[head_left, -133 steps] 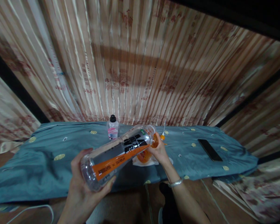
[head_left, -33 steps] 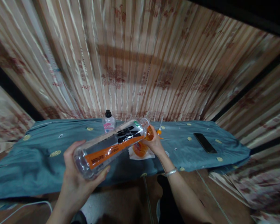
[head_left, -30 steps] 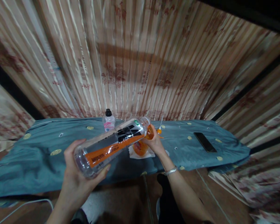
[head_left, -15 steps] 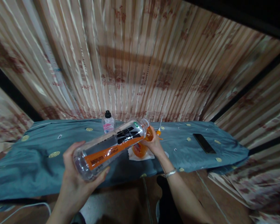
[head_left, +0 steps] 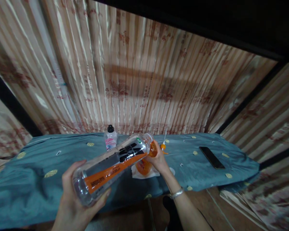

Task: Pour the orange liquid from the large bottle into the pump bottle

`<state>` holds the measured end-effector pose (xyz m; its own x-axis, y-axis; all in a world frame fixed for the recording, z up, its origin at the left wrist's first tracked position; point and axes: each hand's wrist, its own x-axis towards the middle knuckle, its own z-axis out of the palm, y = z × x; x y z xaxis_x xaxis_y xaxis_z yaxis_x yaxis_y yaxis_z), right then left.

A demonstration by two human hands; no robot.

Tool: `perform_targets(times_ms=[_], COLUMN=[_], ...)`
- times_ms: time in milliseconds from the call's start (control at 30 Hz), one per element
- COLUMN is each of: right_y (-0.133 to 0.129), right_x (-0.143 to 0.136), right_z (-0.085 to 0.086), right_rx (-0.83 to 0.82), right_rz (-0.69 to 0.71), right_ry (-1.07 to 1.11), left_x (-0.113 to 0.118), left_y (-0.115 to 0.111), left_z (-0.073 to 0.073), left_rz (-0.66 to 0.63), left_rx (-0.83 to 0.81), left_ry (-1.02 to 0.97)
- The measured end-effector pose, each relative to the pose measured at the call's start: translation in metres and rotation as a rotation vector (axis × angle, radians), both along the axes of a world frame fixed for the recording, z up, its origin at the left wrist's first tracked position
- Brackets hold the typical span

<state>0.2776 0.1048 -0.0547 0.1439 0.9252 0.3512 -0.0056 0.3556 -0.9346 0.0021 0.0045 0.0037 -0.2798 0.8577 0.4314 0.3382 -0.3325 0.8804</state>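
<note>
The person's left hand grasped the base of a clear bottle, fingers round one side and thumb along the other. The bottle lay slanted in the air over the sheet, base toward eight o'clock and mouth toward two. There the right hand was wrapped about the neck of an orange bottle, right beside that mouth; whether the two necks touched, I couldn't tell. A bracelet circled the right wrist. The orange bottle's body was partly hidden behind the clear one, its lower end over a tissue on the sheet. With the orange bottle as the middle of the dial, a pump with an orange collar lay near it at two o'clock, and a pale disc showed at three, just beside the right wrist. Farther out at three was a dark phone, lying flat. At ten o'clock a black-capped bottle with a pink label stood upright, and at twelve the patterned curtain hung in folds behind it all.
</note>
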Motion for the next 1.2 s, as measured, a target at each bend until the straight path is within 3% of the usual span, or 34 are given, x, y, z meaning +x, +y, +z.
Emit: perform_targets(times_ms=[533, 1200], right_y=[-0.0021, -0.0016], right_x=[0.0000, 0.0011], right_z=[0.0015, -0.0001], right_rx=[-0.011, -0.014], right_rz=[0.008, -0.002], right_ry=[-0.014, 0.025], left_x=[-0.0005, -0.0073], left_y=[-0.0011, 0.0027], left_z=[0.0022, -0.0038], left_rz=[-0.007, 0.003], left_rx=[-0.033, 0.073], left_ry=[-0.004, 0.115])
